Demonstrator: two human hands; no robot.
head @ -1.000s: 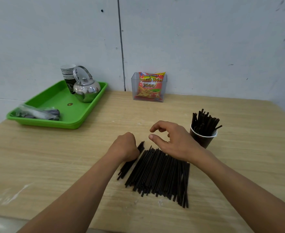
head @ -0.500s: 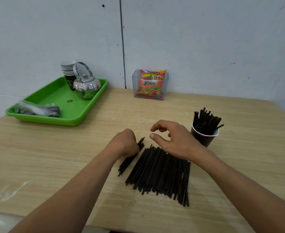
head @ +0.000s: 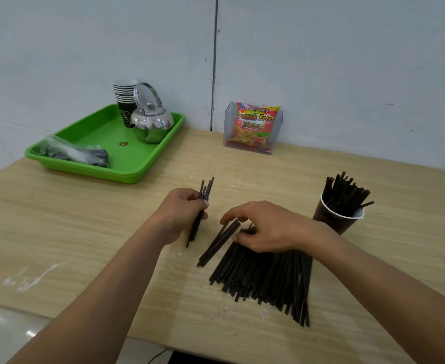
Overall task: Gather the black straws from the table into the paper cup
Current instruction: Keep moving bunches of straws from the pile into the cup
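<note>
A small bunch of black straws [head: 206, 191] is held in the left hand [head: 180, 215], just left of the middle of the frame. Its grip is clamped round them, and they are held nearly upright. The right hand [head: 268, 229] is laid over the top end of the big pile of straws [head: 268, 277], which is spread on the desk [head: 84, 232] at the lower middle. A few loose straws [head: 217, 245] are pinched at their top end by its grip. At the right, the paper cup [head: 331, 222] is set on the desk, with many straws stuck in it. At the upper left, a green tray [head: 98, 132] with a kettle [head: 151, 122] is seen.
</note>
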